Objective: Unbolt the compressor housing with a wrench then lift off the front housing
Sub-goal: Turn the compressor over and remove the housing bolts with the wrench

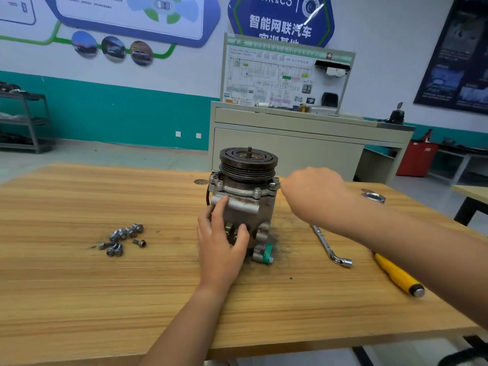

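Compressor stands pulley-up at mid-worktop. Your left hand presses its body, fingers spread, to steady it. Your right hand curls at a flange bolt; whether it grips cannot be told. Wrench lies aside.

The desk is matt, streaky wood-grain laminate. The compressor is dull grey cast metal, its pulley dark and ribbed. The loose bolts and wrench are shiny metal. The screwdriver handle is glossy yellow plastic.
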Tool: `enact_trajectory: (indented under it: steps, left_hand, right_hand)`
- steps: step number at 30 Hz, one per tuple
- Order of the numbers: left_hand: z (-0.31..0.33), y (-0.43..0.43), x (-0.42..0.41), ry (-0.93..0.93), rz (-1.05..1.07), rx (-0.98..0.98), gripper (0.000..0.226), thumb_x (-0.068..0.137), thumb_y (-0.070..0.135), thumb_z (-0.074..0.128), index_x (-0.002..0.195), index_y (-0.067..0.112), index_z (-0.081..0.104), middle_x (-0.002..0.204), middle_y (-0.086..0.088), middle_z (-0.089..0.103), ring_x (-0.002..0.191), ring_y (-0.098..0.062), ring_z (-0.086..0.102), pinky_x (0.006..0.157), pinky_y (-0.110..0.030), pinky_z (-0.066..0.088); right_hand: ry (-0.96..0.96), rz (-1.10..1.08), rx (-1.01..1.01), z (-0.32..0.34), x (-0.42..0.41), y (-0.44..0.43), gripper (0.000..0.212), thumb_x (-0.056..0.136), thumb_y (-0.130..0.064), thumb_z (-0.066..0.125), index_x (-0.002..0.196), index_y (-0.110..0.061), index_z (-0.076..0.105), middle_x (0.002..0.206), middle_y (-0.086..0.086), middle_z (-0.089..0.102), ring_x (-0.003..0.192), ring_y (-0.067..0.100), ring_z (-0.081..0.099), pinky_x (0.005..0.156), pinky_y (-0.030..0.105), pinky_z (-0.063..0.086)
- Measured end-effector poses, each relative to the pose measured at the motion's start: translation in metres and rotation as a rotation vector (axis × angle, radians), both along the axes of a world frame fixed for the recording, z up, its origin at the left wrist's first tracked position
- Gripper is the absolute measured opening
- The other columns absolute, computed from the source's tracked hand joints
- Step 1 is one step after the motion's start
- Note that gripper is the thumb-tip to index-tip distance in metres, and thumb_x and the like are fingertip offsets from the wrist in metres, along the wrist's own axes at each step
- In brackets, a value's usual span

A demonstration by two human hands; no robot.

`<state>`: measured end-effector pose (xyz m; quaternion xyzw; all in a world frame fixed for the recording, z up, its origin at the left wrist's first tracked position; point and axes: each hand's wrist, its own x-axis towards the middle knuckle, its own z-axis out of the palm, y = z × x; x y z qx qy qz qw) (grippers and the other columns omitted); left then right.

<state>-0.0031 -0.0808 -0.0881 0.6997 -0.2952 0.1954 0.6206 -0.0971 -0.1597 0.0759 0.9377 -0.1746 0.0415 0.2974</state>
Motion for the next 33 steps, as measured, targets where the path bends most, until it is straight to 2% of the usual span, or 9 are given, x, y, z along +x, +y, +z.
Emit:
enact_trajectory:
  steps: [2, 6, 9, 13, 17, 20, 25, 28, 33]
  left_hand:
    - [0.001, 0.002, -0.001, 0.006, -0.014, 0.002, 0.063, 0.085, 0.017, 0.061, 0.129, 0.048, 0.027, 0.134, -0.002, 0.032, 0.122, -0.013, 0.034, 0.097, -0.03, 0.034]
    - [0.001, 0.001, -0.002, 0.009, -0.013, 0.01, 0.065, 0.086, 0.018, 0.061, 0.125, 0.054, 0.024, 0.134, -0.002, 0.032, 0.124, -0.016, 0.035, 0.095, -0.029, 0.034]
    - [0.001, -0.001, -0.004, 0.016, -0.005, -0.007, 0.064, 0.086, 0.018, 0.06, 0.125, 0.054, 0.024, 0.135, 0.001, 0.03, 0.126, -0.017, 0.034, 0.099, -0.031, 0.034]
    - [-0.001, -0.001, -0.002, 0.016, -0.003, -0.001, 0.064, 0.086, 0.019, 0.06, 0.122, 0.058, 0.024, 0.136, 0.0, 0.031, 0.124, -0.015, 0.035, 0.096, -0.031, 0.035]
    - [-0.002, 0.0, 0.0, 0.016, 0.008, 0.011, 0.064, 0.085, 0.02, 0.06, 0.125, 0.054, 0.024, 0.136, 0.001, 0.03, 0.123, -0.016, 0.035, 0.092, -0.029, 0.035]
    - [-0.002, 0.0, 0.0, 0.021, -0.003, 0.019, 0.063, 0.085, 0.021, 0.06, 0.124, 0.055, 0.023, 0.137, 0.0, 0.029, 0.123, -0.015, 0.035, 0.09, -0.028, 0.036]
    - [-0.002, 0.0, 0.001, 0.03, -0.014, 0.015, 0.062, 0.084, 0.023, 0.059, 0.121, 0.058, 0.024, 0.134, 0.003, 0.029, 0.123, -0.017, 0.037, 0.093, -0.031, 0.039]
    - [-0.001, 0.0, 0.001, 0.03, -0.005, 0.021, 0.062, 0.084, 0.021, 0.06, 0.125, 0.052, 0.024, 0.135, 0.001, 0.03, 0.123, -0.019, 0.038, 0.095, -0.037, 0.043]
    - [-0.002, 0.0, 0.001, 0.026, -0.005, 0.011, 0.062, 0.084, 0.019, 0.06, 0.128, 0.048, 0.027, 0.132, 0.0, 0.031, 0.123, -0.02, 0.038, 0.097, -0.036, 0.04]
  right_hand:
    - [0.031, 0.019, 0.003, -0.002, -0.001, -0.007, 0.021, 0.09, -0.012, 0.042, 0.07, -0.008, 0.038, 0.062, -0.002, 0.031, 0.054, 0.016, 0.033, 0.044, 0.026, 0.026]
    - [0.034, 0.046, 0.026, -0.014, -0.007, -0.03, 0.032, 0.095, -0.02, 0.036, 0.121, -0.002, 0.038, 0.067, -0.002, 0.038, 0.059, 0.017, 0.038, 0.043, 0.025, 0.026]
    - [0.036, 0.05, -0.024, -0.011, 0.004, -0.046, 0.022, 0.09, -0.002, 0.037, 0.109, -0.005, 0.048, 0.067, 0.001, 0.041, 0.054, 0.015, 0.039, 0.047, 0.025, 0.031]
    - [-0.054, 0.117, 0.01, -0.013, 0.034, -0.065, 0.023, 0.089, 0.003, 0.039, 0.106, -0.006, 0.052, 0.103, 0.01, 0.061, 0.093, 0.028, 0.058, 0.073, 0.032, 0.037]
    - [-0.282, 0.246, 0.123, -0.031, 0.058, -0.078, 0.027, 0.088, 0.005, 0.038, 0.109, -0.004, 0.053, 0.109, 0.013, 0.06, 0.102, 0.028, 0.052, 0.08, 0.03, 0.035]
    - [-0.422, 0.228, 0.251, -0.038, 0.055, -0.084, 0.025, 0.095, -0.006, 0.037, 0.115, -0.008, 0.053, 0.105, 0.012, 0.063, 0.097, 0.028, 0.055, 0.075, 0.032, 0.036]
    - [-0.916, 0.188, 0.853, -0.028, 0.022, -0.074, 0.026, 0.1, -0.023, 0.033, 0.112, -0.009, 0.051, 0.074, 0.003, 0.055, 0.066, 0.021, 0.056, 0.061, 0.04, 0.051]
    - [-0.622, 0.103, 0.718, -0.021, -0.003, -0.059, 0.021, 0.099, -0.02, 0.035, 0.101, -0.013, 0.054, 0.067, -0.001, 0.049, 0.057, 0.013, 0.046, 0.046, 0.028, 0.035]
    - [-0.261, -0.043, 0.388, -0.024, -0.012, -0.04, 0.016, 0.094, -0.011, 0.038, 0.099, -0.014, 0.053, 0.069, -0.001, 0.047, 0.062, 0.015, 0.048, 0.049, 0.026, 0.036]
